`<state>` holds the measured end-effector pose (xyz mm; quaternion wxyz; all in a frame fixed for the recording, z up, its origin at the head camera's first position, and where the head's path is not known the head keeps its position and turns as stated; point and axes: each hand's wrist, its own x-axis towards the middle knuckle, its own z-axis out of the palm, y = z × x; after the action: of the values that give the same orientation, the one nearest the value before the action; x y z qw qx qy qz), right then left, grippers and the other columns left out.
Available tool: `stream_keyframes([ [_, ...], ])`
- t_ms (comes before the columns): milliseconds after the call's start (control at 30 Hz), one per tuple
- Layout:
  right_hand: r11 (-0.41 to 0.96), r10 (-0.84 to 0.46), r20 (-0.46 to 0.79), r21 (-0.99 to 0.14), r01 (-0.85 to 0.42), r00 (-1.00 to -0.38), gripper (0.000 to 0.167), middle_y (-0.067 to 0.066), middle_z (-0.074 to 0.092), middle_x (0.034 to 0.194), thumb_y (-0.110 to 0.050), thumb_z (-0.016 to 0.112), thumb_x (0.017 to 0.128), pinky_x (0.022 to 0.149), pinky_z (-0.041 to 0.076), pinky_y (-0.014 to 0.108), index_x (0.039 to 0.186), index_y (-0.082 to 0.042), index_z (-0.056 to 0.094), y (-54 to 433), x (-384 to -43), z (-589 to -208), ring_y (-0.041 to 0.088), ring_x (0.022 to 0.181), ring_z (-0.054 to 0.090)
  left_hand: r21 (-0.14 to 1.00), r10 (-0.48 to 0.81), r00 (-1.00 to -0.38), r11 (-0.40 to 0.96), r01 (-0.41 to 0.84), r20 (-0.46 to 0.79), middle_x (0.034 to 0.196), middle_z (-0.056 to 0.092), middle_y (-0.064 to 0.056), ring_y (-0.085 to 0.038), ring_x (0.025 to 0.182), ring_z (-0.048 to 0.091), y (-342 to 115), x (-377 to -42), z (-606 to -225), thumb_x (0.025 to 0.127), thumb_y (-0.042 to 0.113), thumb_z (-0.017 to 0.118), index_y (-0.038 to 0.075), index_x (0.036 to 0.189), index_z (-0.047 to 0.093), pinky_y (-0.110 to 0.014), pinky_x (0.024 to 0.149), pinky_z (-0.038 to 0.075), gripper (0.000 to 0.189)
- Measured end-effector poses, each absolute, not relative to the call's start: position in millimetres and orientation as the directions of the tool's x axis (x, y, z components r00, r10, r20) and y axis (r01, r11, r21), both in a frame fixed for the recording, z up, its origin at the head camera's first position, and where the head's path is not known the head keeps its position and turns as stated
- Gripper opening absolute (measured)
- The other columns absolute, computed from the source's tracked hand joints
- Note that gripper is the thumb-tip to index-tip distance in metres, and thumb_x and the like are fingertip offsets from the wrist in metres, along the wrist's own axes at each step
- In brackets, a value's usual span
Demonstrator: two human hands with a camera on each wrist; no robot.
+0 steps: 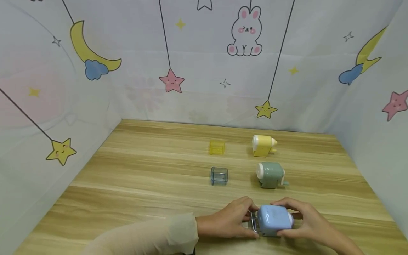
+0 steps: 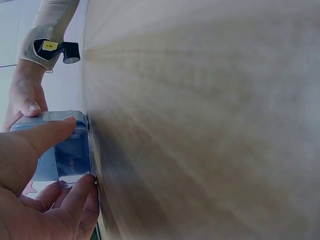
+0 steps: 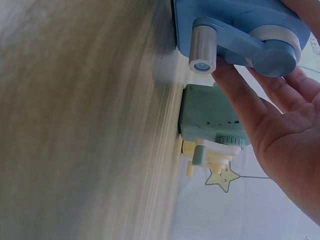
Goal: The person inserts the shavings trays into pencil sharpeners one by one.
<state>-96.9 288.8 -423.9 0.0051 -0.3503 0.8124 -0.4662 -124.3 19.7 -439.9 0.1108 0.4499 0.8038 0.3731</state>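
Note:
Near the front of the table stands a light blue hand-crank pencil sharpener (image 1: 275, 217). My right hand (image 1: 307, 221) grips its body from the right, thumb in front and fingers behind. In the right wrist view its crank handle (image 3: 204, 50) hangs beside my fingers. At the sharpener's left end, my left hand (image 1: 234, 219) pinches a clear shavings drawer (image 1: 254, 224) between thumb and fingers. In the left wrist view the drawer (image 2: 75, 160) sits against the sharpener's end; how far it is inside cannot be made out.
Behind stand a green pencil sharpener (image 1: 271, 174) and a yellow pencil sharpener (image 1: 262, 146). To their left lie a clear bluish drawer (image 1: 219, 175) and a clear yellow drawer (image 1: 217, 147). A printed cloth (image 1: 197, 102) walls the wooden table (image 1: 153, 170) at the back and sides.

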Motion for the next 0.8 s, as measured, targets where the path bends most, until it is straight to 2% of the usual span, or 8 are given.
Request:
stream_keyframes([
  [467, 0.312, -0.568, 0.325, -0.765, -0.563, -0.756, 0.057, 0.003, 0.067, 0.121, -0.007, 0.092, 0.070, 0.071, 0.062, 0.030, 0.120, -0.010, 0.064, 289.8, -97.4, -425.3, 0.007, 0.104, 0.062, 0.749, 0.800, -0.587, 0.315, 0.582, 0.120, 0.119, 0.056, -0.003, 0.002, 0.102, 0.054, 21.3, -125.1, -438.2, 0.081, 0.020, 0.086, 0.002, 0.124, 0.051, -0.005, 0.084, 0.046, 0.058],
  [800, 0.293, -0.574, 0.353, -0.754, -0.588, -0.739, 0.058, 0.004, 0.067, 0.121, -0.005, 0.092, 0.069, 0.068, 0.062, 0.030, 0.119, -0.009, 0.064, 289.9, -98.8, -427.8, 0.007, 0.105, 0.062, 0.764, 0.788, -0.602, 0.308, 0.567, 0.129, 0.118, 0.058, -0.004, 0.004, 0.099, 0.054, 23.2, -124.6, -439.6, 0.080, 0.018, 0.087, 0.001, 0.120, 0.052, -0.005, 0.082, 0.047, 0.056],
])
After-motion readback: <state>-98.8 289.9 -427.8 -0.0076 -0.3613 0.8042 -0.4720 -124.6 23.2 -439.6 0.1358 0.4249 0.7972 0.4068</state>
